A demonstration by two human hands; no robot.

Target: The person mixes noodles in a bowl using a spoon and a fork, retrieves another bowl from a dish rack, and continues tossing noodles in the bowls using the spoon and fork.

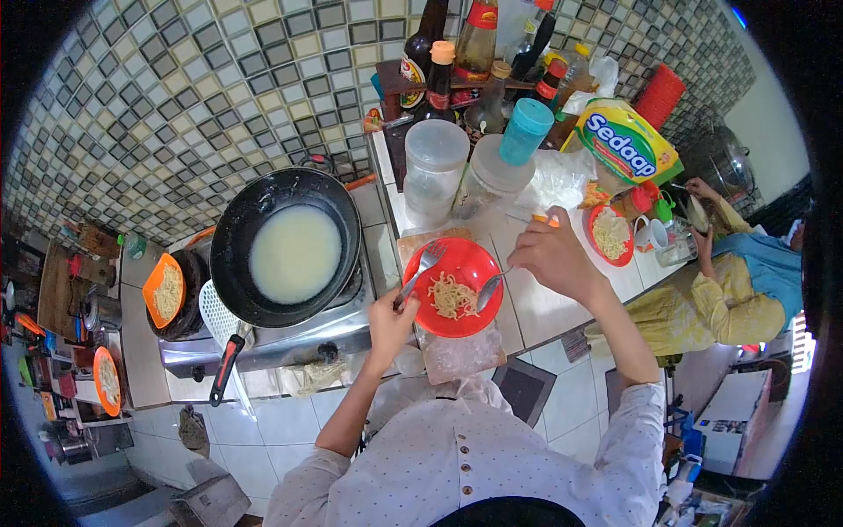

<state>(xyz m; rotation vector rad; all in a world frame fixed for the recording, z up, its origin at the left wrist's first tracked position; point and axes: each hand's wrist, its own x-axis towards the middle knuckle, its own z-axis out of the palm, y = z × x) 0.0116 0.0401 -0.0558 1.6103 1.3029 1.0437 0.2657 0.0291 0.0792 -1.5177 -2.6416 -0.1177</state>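
A red bowl (479,261) with a small heap of noodles (454,297) stands on the counter in front of me. My left hand (391,327) is closed on a fork (430,256), whose tines rest over the bowl's left side. Over at the bowl's right, my right hand (555,256) pinches the handle of a spoon (488,290). The spoon's bowl touches the right edge of the noodles. Left of my hands, a black wok (230,281) holds pale, milky liquid (296,255) on the stove.
A slotted spatula (215,316) lies beside the wok. Orange plates of noodles (164,292) are at the left; another red plate (625,257) is at the right. Jars (436,167), bottles and a Sedaap packet (625,140) line the back. A person (738,290) works at far right.
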